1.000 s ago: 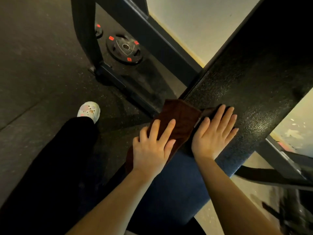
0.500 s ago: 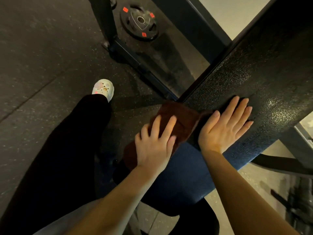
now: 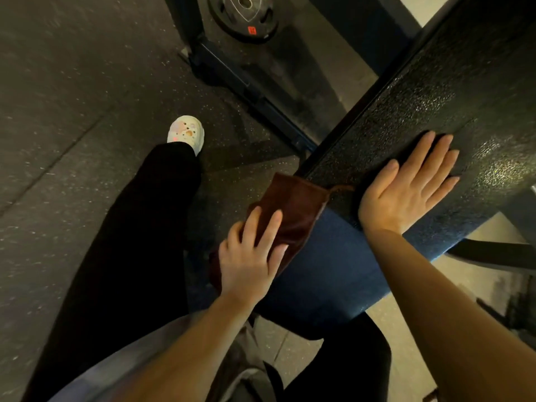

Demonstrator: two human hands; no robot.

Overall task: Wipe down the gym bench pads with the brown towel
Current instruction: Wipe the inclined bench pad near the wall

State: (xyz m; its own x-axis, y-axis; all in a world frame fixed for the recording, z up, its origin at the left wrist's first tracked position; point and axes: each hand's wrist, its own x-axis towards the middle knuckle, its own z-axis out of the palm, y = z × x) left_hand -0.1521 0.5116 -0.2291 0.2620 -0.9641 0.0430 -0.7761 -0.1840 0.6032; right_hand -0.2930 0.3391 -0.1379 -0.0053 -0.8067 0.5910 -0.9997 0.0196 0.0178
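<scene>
A brown towel (image 3: 293,207) lies folded over the left edge of the gym bench, where the blue seat pad (image 3: 324,265) meets the black textured back pad (image 3: 435,91). My left hand (image 3: 251,255) presses flat on the towel's near part with straight fingers. My right hand (image 3: 406,187) rests flat on the black pad just right of the towel, fingers spread and pointing up the pad. Part of the towel hangs down the bench's left side, hidden under my left hand.
A black weight plate (image 3: 243,15) with red marks lies on the dark rubber floor (image 3: 72,111) at the top, next to a dark steel frame base (image 3: 246,82). My black-trousered leg and white shoe (image 3: 187,132) stand left of the bench. Pale floor shows at lower right.
My right hand has slid further up the black pad, away from the towel. My left hand and the towel have stayed near the seat's left edge. The view has tilted down.
</scene>
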